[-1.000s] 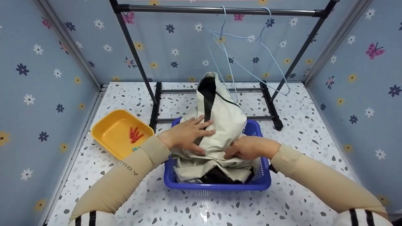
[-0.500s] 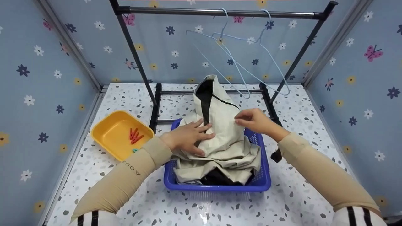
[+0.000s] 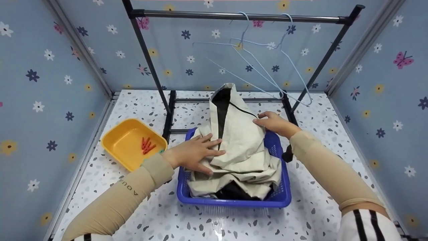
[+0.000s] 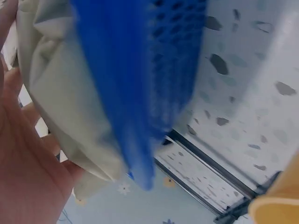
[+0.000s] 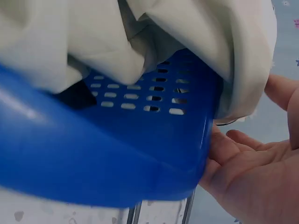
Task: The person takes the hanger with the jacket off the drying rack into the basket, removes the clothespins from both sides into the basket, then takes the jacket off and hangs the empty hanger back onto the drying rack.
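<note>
A cream jacket with a dark lining lies bunched in a blue perforated basket. Its upper part stands up beyond the far rim. My left hand rests on the jacket's left side with fingers spread. In the left wrist view, the jacket partly covers that hand's fingertips. My right hand touches the jacket's upper right edge, fingers relaxed and thumb apart from them. The right wrist view shows the right hand beside the basket, its fingertips partly hidden behind jacket and basket.
A dark metal rack stands behind, its lower bars by the basket. Two light-blue wire hangers hang from it. At left sits a yellow tray holding several red clothespins. Patterned walls enclose three sides.
My right hand has risen from low on the jacket to its upper right edge. The left hand stays on the jacket, shifting slightly left. The nearer hanger has swung round.
</note>
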A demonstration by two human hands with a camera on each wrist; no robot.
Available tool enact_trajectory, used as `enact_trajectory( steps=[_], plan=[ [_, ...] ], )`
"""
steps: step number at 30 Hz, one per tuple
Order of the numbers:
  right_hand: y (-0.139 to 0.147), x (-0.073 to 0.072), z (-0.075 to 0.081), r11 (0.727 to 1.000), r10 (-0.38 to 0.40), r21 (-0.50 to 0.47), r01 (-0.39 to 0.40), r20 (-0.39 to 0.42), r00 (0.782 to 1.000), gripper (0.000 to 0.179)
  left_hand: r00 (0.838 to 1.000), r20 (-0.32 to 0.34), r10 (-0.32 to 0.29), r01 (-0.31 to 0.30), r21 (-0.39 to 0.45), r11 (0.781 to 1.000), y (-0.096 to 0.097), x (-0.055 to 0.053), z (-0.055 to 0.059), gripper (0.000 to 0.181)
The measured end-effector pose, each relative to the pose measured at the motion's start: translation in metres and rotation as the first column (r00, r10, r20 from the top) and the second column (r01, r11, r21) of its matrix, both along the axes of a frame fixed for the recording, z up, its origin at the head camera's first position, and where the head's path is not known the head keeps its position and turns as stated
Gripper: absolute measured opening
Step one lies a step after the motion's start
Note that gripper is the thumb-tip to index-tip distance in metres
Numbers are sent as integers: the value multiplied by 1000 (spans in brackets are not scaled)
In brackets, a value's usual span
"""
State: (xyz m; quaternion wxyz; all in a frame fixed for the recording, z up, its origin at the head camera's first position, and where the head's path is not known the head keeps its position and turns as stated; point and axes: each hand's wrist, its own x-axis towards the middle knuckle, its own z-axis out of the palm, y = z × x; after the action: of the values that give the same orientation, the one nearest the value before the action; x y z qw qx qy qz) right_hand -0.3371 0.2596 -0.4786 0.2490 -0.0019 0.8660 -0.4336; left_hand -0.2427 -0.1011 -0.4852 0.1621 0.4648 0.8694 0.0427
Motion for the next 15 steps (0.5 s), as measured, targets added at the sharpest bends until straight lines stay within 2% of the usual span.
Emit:
enact_trajectory(
  steps=[5, 9, 12, 15],
  plan=[
    [-7, -6, -3, 987, -126, -92, 131, 53, 991, 70, 1000, -19, -3, 4, 16, 1000, -7, 0, -6, 84],
    [-11, -10, -1, 941, -229, -223, 256, 140, 963, 76, 999, -41, -8, 9, 21, 1000, -10, -1, -12, 81],
    [-13, -12, 1, 911, -248, -294, 290, 174, 953, 78, 999, -49, -9, 10, 24, 1000, -11, 0, -17, 81],
    [-16, -13, 1, 896, -236, -347, 277, 157, 959, 71, 998, -55, -10, 13, 42, 999, -12, 0, -22, 81]
  ],
)
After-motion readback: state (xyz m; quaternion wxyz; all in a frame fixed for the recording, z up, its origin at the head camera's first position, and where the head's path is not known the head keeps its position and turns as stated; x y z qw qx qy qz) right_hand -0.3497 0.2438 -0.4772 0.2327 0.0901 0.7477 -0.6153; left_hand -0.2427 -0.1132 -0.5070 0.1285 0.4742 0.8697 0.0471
